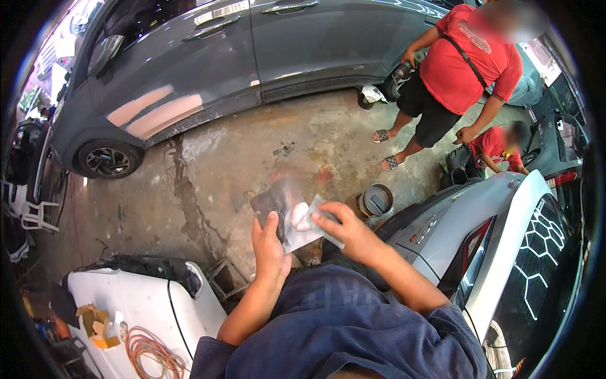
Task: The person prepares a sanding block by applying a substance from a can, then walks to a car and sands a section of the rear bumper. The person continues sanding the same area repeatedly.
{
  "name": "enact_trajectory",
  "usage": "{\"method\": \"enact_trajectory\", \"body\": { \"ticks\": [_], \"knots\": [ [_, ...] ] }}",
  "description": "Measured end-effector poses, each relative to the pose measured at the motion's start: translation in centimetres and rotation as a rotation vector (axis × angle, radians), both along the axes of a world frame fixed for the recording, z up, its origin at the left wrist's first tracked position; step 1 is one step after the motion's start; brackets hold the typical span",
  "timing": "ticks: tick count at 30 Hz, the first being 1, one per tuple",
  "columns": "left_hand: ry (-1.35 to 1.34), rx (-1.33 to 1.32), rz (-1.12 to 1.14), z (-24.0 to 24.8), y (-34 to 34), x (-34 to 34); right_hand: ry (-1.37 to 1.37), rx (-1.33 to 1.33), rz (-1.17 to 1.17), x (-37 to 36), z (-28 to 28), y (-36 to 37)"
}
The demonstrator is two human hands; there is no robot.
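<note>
A thin, smooth mixing plate (306,239) lies in my left hand (270,245), which grips it by its near left edge. A lump of white paste (298,215), which looks like body filler, sits on the middle of the plate. My right hand (350,234) is closed on a flat grey spreader (332,240), tilted over the plate. The spreader's edge meets the paste. Both hands are in front of my body, above the concrete floor. The plate's far part is dark and blurred.
Ahead stands a grey car (315,44) with pale filler patches (165,117) on its door. A round can (375,199) stands on the floor. A silver car (454,221) is close at right, a white car panel (142,303) at lower left with an orange hose (148,351). One person (467,69) stands; another (495,148) crouches.
</note>
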State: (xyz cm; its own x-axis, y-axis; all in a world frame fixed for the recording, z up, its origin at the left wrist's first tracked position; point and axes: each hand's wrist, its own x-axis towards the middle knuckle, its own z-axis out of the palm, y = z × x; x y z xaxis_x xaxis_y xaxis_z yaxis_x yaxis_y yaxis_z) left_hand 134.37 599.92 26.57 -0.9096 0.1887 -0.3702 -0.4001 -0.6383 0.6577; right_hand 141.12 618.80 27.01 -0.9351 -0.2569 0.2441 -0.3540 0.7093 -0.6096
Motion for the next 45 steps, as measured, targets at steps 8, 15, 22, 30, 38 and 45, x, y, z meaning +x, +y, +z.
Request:
{"method": "enact_trajectory", "body": {
  "ticks": [8, 15, 22, 30, 38, 45],
  "knots": [
    [0.234, -0.276, -0.052, -0.5, -1.4, -0.5, 0.267, 0.319, 0.039, -0.1, 3.1, -0.2],
    [0.363, -0.383, -0.063, 0.9, -1.1, -1.2, 0.291, 0.367, 0.108, -0.8, 4.4, 0.4],
    [0.499, -0.526, -0.374, 1.7, -0.6, -1.2, 0.233, 0.381, 0.059, -1.5, 5.6, 2.8],
    [0.609, -0.722, -0.145, 3.5, 0.7, -1.4, 0.169, 0.219, 0.230, 1.3, 2.8, 0.1],
    [0.339, -0.233, -0.043, 2.1, 0.2, -2.0, 0.306, -0.102, 0.174, 1.4, 7.8, -1.0],
    [0.067, -0.059, -0.060, 0.8, -0.9, -0.4, 0.128, 0.088, 0.038, -1.5, -0.1, 3.1]
  ]
}}
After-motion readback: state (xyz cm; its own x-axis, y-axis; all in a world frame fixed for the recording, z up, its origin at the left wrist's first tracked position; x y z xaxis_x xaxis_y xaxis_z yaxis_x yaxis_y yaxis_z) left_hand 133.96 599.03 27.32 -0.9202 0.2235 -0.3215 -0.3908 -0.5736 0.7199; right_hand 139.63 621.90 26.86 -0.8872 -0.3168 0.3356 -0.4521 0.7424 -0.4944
